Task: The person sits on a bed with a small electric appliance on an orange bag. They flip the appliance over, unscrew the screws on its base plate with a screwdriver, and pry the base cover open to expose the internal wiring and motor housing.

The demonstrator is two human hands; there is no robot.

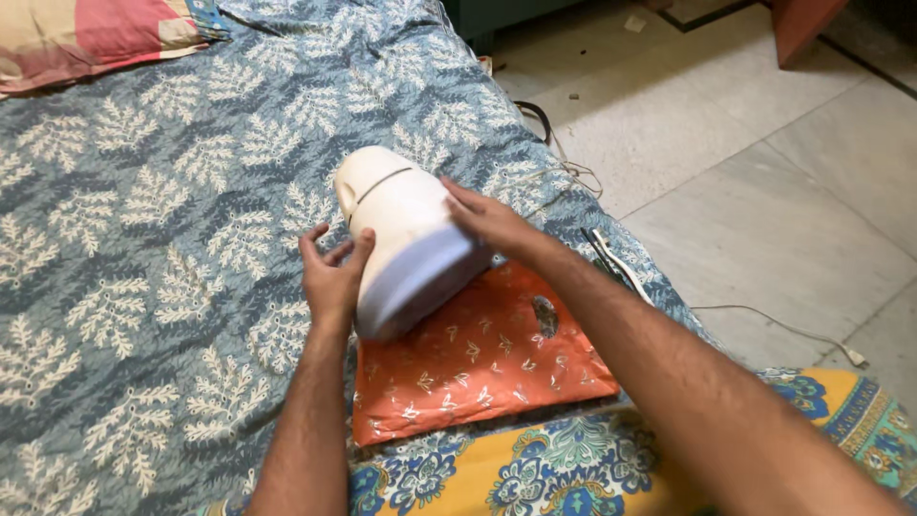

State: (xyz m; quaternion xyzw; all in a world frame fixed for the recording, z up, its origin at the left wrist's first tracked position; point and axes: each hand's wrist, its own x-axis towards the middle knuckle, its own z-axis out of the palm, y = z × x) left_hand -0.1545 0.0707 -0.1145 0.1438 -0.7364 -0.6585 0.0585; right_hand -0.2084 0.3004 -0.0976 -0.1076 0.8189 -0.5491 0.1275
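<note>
A white electric iron (406, 234) with a pale lilac base stands tilted on an orange patterned cloth pad (478, 368) on the bed. My left hand (331, 277) presses against the iron's left side, fingers spread. On the iron's right side rests my right hand (489, 220), its fingers laid over the body. Both hands hold the iron between them.
The bed is covered by a blue sheet with white leaf print (162, 239). A yellow and blue patterned cloth (611, 468) lies at the near edge. A pink pillow (86, 33) sits far left. Cords (611, 258) trail off the bed onto the tiled floor (764, 191).
</note>
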